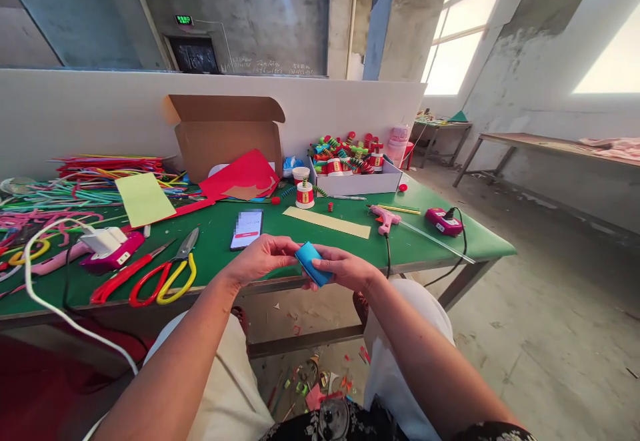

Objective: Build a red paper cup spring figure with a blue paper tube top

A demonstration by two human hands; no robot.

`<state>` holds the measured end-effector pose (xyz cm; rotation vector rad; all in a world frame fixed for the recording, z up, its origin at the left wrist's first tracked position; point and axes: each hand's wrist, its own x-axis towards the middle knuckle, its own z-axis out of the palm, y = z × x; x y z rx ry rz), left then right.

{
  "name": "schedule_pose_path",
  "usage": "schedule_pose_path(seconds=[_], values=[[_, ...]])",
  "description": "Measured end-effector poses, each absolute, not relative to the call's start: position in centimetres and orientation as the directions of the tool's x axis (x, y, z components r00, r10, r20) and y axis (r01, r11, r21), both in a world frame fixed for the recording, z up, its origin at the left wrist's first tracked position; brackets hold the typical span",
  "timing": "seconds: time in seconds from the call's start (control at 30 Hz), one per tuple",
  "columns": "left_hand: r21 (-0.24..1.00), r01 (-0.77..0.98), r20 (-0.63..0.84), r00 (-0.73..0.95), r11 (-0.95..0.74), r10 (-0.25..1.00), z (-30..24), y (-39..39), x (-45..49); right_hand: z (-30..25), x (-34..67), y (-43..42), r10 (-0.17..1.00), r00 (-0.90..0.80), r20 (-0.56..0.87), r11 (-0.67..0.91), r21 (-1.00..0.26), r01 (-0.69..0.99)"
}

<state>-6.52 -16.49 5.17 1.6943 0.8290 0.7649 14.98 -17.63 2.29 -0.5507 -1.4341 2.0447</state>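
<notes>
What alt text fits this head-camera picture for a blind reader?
A person's left hand and right hand hold a small blue paper roll at the edge of a green table. On it lie scissors, a phone, a pink glue gun and a box of colourful crafts.

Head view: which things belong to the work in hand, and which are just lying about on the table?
In hand:
blue piece, pinched between left hand and right hand.

Lying about:
phone, scissors, glue gun, yellow strip, pipe cleaners, cardboard box, white box of decorated pieces.
</notes>
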Motion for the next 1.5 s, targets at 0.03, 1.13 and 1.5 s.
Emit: schedule_pose_path(seconds=[0.03, 1.13, 1.5], values=[[0.965, 0.157, 0.088, 0.554, -0.208, 0.828, 5.2, -16.5, -6.5, 2.2, 15.1, -17.6, 0.658, -0.753, -0.002, -0.252, -0.943, -0.218], [0.984, -0.138, 0.092, -0.151, -0.113, 0.984, 3.5, -16.8, -2.6, 1.8, 13.2, -16.4, 0.993, -0.011, 0.12, 0.11, -0.942, -0.318], [0.988, -0.133, 0.059, -0.102, -0.073, 0.993, 2.4, -16.7, -1.9, 2.0, 14.0, -16.4, 0.997, -0.056, 0.061, 0.046, -0.967, -0.249]])
